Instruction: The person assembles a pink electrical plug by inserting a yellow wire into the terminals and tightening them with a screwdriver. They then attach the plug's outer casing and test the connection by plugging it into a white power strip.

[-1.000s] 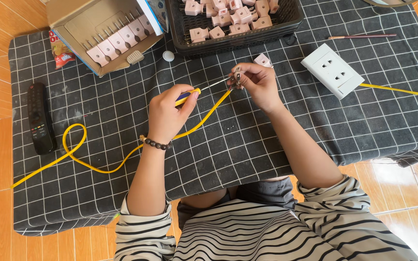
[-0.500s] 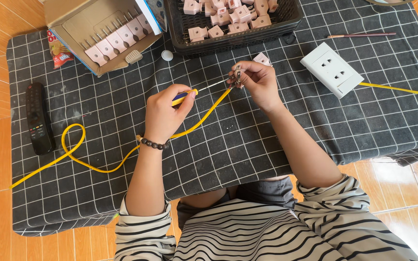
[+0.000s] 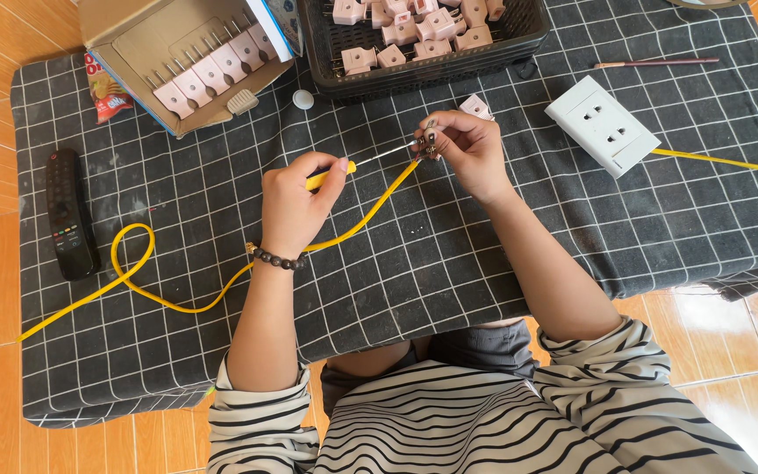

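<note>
Two hands at work: left hand (image 3: 296, 204) grips a yellow-handled screwdriver (image 3: 354, 163); right hand (image 3: 467, 151) pinches a plug (image 3: 429, 140) on yellow cable (image 3: 370, 209).

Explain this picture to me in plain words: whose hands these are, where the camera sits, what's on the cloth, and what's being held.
The camera is worn on a person's head and looks down, so the two bare hands are that person's own. The left hand grips a yellow-handled screwdriver, its tip at a small plug part pinched in the fingers of the right hand. A yellow cable runs from that part and loops across the checked cloth. Also on the cloth: a white socket block with its own yellow cable, a black basket of pink plug parts, an open cardboard box with more of them, a black remote control and a snack packet.
</note>
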